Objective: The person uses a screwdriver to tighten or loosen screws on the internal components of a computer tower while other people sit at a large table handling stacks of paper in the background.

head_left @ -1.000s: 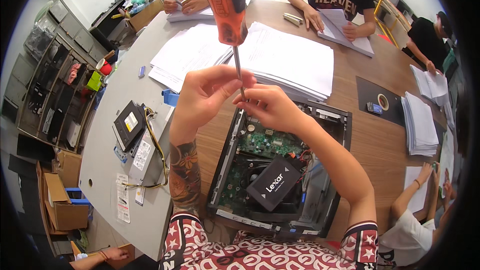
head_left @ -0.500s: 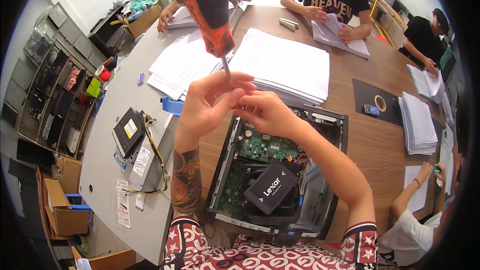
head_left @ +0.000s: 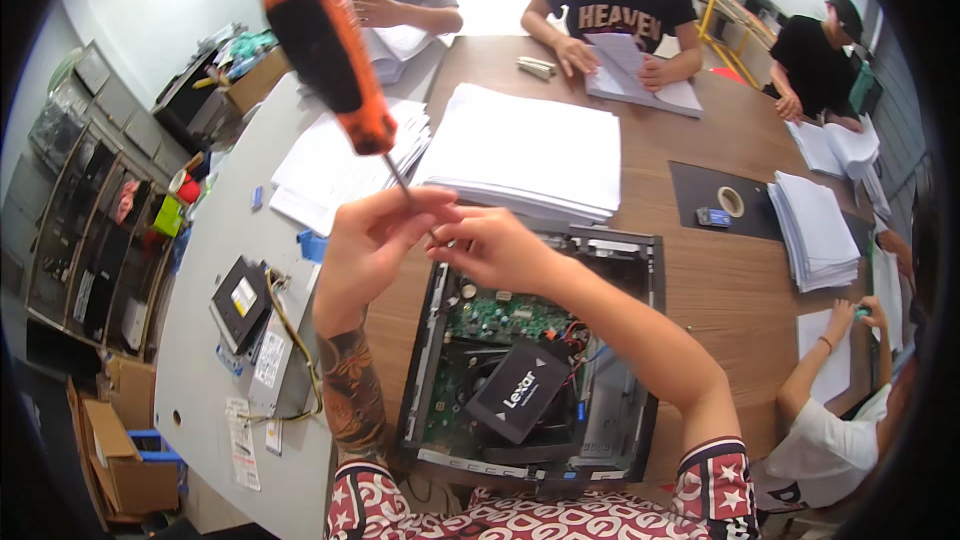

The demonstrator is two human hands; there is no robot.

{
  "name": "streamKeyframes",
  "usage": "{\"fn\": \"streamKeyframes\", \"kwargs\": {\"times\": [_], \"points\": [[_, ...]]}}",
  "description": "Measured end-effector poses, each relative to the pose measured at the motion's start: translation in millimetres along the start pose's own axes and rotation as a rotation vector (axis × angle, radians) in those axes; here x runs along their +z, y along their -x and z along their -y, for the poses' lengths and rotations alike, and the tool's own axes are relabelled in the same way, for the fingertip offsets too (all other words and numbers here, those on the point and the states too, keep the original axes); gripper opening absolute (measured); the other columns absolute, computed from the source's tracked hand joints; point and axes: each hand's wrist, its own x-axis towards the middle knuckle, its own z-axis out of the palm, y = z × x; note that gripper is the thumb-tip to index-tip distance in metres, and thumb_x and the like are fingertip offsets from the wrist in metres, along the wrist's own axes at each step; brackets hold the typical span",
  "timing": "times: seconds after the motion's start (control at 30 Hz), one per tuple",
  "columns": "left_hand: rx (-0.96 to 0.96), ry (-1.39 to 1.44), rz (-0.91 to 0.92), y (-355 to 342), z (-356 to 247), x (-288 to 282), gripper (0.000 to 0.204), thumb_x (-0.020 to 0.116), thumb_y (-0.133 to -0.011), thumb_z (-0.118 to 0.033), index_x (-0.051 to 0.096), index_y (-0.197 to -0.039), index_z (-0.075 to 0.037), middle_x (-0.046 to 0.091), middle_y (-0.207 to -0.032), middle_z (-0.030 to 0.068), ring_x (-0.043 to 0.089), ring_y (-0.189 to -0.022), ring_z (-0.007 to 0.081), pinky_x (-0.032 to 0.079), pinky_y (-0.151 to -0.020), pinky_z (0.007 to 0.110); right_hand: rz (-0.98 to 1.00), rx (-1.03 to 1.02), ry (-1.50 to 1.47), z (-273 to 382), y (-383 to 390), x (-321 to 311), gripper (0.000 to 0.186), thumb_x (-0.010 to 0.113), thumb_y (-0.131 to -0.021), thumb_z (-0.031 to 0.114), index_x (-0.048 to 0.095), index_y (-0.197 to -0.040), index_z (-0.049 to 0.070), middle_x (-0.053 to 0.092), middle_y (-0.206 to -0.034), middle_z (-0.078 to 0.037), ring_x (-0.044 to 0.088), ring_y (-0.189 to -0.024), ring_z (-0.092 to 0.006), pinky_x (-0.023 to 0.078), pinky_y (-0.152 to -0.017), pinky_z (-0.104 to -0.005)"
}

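Observation:
An orange-and-black screwdriver [head_left: 325, 55] leans handle-up and to the left above the open computer case. My left hand [head_left: 365, 245] is closed on the lower end of its metal shaft. Fingertips of my right hand [head_left: 500, 250] pinch together beside the tip, touching the left fingers; whatever small thing they hold is hidden. Below the hands lies the opened computer case [head_left: 655, 325], with a green circuit board [head_left: 500, 315] at its far part. A black solid state drive [head_left: 517, 389] rests at a slant over the parts inside, near thin coloured wires.
Left of the case, a metal power supply [head_left: 272, 360] and a black optical drive [head_left: 240, 302] lie on the grey table. Paper stacks [head_left: 525, 155] stand beyond the case and at right. A tape roll [head_left: 730, 202] sits on a dark mat. Several people handle papers around the table.
The screwdriver handle now leans farther left. Both hands sit lower and more to the left in the picture, still together at the tip. The whole view has shifted too.

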Motion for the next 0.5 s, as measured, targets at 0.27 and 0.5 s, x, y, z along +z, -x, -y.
{"fn": "streamKeyframes", "kwargs": {"times": [0.27,0.5], "points": [[0.042,0.02,-0.072,-3.3,7.8,1.3,0.017,0.07,-0.085,0.007,0.068,-0.102,0.007,0.072,-0.093,0.0138,0.07,-0.089,0.0177,0.058,-0.079,0.03,-0.006,0.031,-0.01,0.0,0.1,1.2,0.018,0.072,-0.089,0.019,0.068,-0.094,0.002,0.063,-0.083,-0.01,0.064,-0.068,-0.0237,0.051,-0.062,-0.036],[0.069,0.029,0.012,-2.7,4.1,-0.2,0.02,0.061,-0.09,0.008,0.066,-0.11,0.009,0.072,-0.098,0.0154,0.07,-0.095,0.0207,0.057,-0.082,0.031,-0.043,-0.003,0.044,-5.9,1.8,0.8,0.02,0.074,-0.088,0.021,0.068,-0.091,0.002,0.059,-0.08,-0.009,0.062,-0.066,-0.0215,0.05,-0.061,-0.035]]}}
